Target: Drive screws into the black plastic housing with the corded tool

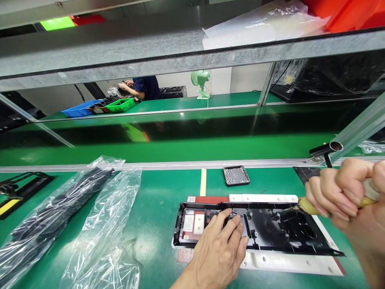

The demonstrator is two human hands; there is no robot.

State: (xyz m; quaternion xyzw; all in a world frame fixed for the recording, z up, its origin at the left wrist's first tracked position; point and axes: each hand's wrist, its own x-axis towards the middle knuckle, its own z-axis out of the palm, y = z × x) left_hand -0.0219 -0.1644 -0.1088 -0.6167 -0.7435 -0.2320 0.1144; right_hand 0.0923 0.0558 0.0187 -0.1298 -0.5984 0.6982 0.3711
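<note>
A long black plastic housing (270, 228) lies on a fixture of white blocks (270, 261) and a reddish-brown base. Across its middle rests my left hand (218, 245), fingers stretched out, touching parts inside the housing. My right hand (345, 192) is wrapped round the yellow handle of a screwdriver (307, 205), which is held at a slant over the housing's right half. The shaft points left and its tip is hard to make out. Beyond the housing sits a small black tray (236, 176) of tiny screws.
Clear plastic bags, one around a long black part (60, 216), cover the left of the green bench (159, 228). A black frame (21, 190) lies far left. A black tube (326, 148) juts out at right. Behind the glass are a co-worker (147, 87), bins and a green fan (199, 82).
</note>
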